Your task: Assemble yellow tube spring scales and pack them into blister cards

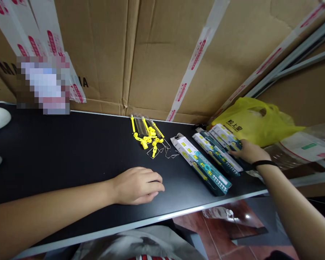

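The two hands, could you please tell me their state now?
Left hand: loosely curled on the black tabletop, palm hidden.
Right hand: at the rightmost printed carton; grip unclear.

Boxes [203, 164] are teal and white, small parts [144, 144] yellow, the tabletop [70, 151] black.

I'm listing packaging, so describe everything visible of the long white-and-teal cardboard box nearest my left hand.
The long white-and-teal box looks like thin printed cardboard, with yellow characters on its upper face. Its far-end flap appears open; the inside isn't visible. It lies flat, slanting across the black tabletop, teal end toward you, right of the small yellow plastic pieces. Neither your left hand nor your right hand touches it.
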Available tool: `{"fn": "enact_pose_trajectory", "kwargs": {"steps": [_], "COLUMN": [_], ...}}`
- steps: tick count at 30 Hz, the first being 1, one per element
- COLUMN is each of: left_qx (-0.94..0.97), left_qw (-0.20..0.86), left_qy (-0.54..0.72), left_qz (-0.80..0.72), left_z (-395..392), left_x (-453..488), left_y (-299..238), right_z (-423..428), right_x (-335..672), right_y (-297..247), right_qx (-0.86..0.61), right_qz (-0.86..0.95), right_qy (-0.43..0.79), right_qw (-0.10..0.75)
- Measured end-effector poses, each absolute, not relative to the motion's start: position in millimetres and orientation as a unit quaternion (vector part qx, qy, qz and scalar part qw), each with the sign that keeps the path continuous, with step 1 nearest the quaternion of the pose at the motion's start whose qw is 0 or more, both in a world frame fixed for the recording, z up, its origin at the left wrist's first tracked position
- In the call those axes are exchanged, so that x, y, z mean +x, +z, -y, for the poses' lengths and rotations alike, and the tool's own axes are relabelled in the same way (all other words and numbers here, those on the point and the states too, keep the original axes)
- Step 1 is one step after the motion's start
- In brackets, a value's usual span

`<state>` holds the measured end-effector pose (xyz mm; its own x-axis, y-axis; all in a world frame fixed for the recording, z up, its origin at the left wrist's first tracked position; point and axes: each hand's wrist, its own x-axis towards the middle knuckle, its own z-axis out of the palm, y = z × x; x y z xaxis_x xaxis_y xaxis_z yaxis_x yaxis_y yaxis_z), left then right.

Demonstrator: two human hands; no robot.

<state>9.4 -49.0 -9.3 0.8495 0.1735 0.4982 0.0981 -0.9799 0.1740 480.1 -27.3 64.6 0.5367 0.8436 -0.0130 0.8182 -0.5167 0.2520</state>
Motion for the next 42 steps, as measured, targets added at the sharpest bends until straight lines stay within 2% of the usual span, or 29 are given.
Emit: {"fn": "enact_pose_trajectory", "kwargs": {"steps": [7,16,35,42], "left_qx": [0.961,0.963,0.964,0.962], "left_qw": [0.071,0.069,0.076,0.081], "left_qy": [0.256,0.248,0.241,0.248], "left_qz": [-0.078,-0.082,-0.081,-0.084], "left_z": [50,49,48,48], "left_x": [9,9,9,9], "left_y": [-9,-8,-9,-9], "right_z": [32,35,19,27], "right_x": [452,451,466,461], "right_y": [62,57,49,51], "right_qx": [0.897,0.872,0.837,0.854], "right_qz": [-0.421,-0.464,-0.536,-0.5], "right_qy": [0.093,0.098,0.02,0.116], "right_qw": [0.097,0.121,0.11,0.086]}}
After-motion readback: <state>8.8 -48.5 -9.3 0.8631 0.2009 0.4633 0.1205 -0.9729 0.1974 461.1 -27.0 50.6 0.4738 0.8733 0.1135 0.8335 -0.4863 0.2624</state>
